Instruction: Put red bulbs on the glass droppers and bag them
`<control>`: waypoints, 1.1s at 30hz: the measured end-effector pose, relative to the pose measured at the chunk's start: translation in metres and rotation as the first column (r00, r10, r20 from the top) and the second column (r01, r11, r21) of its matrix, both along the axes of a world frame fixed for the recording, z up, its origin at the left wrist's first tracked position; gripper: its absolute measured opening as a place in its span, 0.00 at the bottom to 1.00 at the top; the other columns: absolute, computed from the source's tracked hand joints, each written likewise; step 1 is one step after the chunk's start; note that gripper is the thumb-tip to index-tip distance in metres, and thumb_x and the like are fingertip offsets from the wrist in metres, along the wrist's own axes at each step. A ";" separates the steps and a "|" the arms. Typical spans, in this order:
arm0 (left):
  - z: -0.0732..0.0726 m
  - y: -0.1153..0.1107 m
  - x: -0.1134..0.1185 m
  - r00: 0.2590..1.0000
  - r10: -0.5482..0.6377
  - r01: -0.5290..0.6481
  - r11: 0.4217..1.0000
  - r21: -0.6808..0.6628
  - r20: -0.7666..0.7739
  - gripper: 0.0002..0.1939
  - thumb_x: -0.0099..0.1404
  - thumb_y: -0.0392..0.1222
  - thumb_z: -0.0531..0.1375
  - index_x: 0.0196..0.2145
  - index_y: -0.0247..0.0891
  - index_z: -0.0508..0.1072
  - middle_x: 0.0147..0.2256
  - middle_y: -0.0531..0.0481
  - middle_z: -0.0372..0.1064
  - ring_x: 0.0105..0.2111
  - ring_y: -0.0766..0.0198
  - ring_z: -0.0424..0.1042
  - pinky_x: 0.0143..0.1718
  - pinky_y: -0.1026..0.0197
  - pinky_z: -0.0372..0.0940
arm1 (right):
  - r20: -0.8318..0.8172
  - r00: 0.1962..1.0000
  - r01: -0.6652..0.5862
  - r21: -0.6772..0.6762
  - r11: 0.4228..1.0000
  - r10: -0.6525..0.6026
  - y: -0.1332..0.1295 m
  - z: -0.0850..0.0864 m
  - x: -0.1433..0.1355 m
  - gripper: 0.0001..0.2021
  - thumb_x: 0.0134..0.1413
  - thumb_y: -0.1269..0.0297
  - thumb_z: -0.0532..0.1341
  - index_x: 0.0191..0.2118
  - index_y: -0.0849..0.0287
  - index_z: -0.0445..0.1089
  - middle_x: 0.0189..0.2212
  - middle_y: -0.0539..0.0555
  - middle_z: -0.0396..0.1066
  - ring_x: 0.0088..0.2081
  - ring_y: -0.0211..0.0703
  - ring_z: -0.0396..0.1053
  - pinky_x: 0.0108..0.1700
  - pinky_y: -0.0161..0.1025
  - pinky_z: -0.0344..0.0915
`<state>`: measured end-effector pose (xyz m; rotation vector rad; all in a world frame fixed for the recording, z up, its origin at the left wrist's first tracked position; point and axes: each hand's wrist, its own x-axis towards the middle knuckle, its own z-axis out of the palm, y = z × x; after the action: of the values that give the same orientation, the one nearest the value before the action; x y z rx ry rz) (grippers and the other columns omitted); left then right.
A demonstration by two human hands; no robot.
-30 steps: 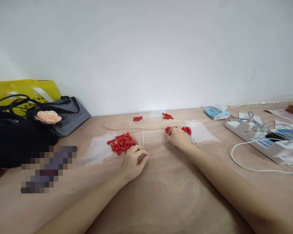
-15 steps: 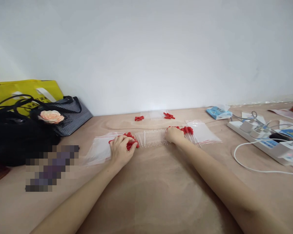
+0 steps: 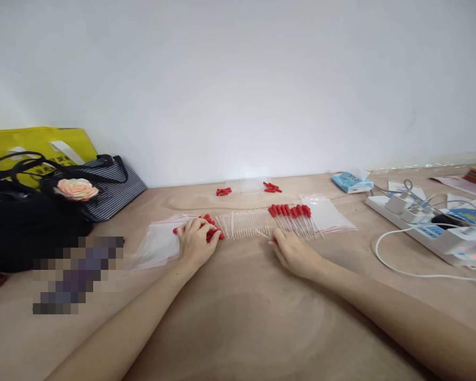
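Head view looks down a tan bench (image 3: 238,317) set against a white wall. Off to the left sit a black bag (image 3: 24,227), a striped bag (image 3: 111,193) with a pink fabric flower (image 3: 76,189) on it, and a yellow bag (image 3: 35,145) behind them. To the right lie a white power strip (image 3: 432,233) with chargers plugged in and a white cable (image 3: 404,272) looping toward the near edge, plus a small blue packet (image 3: 351,183) near the wall. Nothing stands between the hands and the work.

Across the middle runs a row of clear tubes (image 3: 244,223), laid side by side, each with its long axis running away from the person toward the wall. Just to their right is a row of red-capped droppers (image 3: 291,217), lying the same way, red bulbs at the far end, thin tips fanning toward the near edge. A clear zip bag (image 3: 329,214) lies beside them, another clear bag (image 3: 154,243) at the left.

Left hand (image 3: 194,243) lies flat over a pile of loose red caps (image 3: 212,233), fingers spread and curled lightly on them. Right hand (image 3: 295,254) rests on the bench just short of the dropper tips, fingers loosely together and pointing toward the tubes; whether they pinch anything I cannot tell. Farther back by the wall lies a smaller batch of tubes (image 3: 254,186) with red caps at either end.
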<state>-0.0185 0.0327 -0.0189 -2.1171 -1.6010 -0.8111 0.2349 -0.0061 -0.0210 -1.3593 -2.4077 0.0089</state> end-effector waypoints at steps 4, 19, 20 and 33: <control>0.001 -0.001 0.000 1.000 -0.011 0.010 1.000 0.013 0.006 0.06 0.57 0.43 0.57 0.25 0.40 0.71 0.32 0.48 0.69 0.37 0.54 0.64 0.39 0.51 0.50 | -0.109 0.987 -0.112 0.044 0.993 0.116 -0.001 -0.014 0.000 0.06 0.57 0.70 0.46 0.31 0.59 0.56 0.29 0.55 0.64 0.31 0.42 0.60 0.34 0.38 0.56; 0.008 -0.034 0.013 0.772 -0.614 0.631 0.714 -0.303 0.163 0.07 0.59 0.36 0.54 0.34 0.40 0.70 0.35 0.48 0.68 0.37 0.62 0.65 0.41 0.57 0.57 | -0.231 0.968 -0.105 -0.025 0.994 0.096 0.005 -0.022 0.011 0.07 0.56 0.72 0.46 0.35 0.61 0.60 0.32 0.56 0.63 0.34 0.42 0.61 0.36 0.39 0.58; 0.009 -0.035 0.014 0.786 -0.595 0.615 0.723 -0.316 0.168 0.08 0.57 0.36 0.54 0.35 0.40 0.70 0.36 0.48 0.67 0.38 0.61 0.65 0.42 0.56 0.57 | -0.213 0.972 -0.107 -0.008 0.994 0.103 0.004 -0.021 0.011 0.08 0.57 0.72 0.46 0.37 0.62 0.61 0.33 0.56 0.64 0.35 0.42 0.61 0.37 0.40 0.58; 0.002 -0.037 0.032 0.835 -0.510 0.550 0.774 -0.314 0.206 0.09 0.63 0.41 0.52 0.33 0.41 0.71 0.35 0.50 0.70 0.37 0.61 0.66 0.40 0.56 0.55 | -0.194 0.964 -0.163 0.101 0.981 0.180 -0.002 -0.019 0.004 0.12 0.58 0.67 0.49 0.43 0.59 0.67 0.31 0.55 0.66 0.34 0.40 0.63 0.38 0.39 0.57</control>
<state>0.0133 -0.0039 -0.0172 -2.9210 -1.2718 -0.8546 0.2391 -0.0082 -0.0403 -1.0552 -2.3179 0.0861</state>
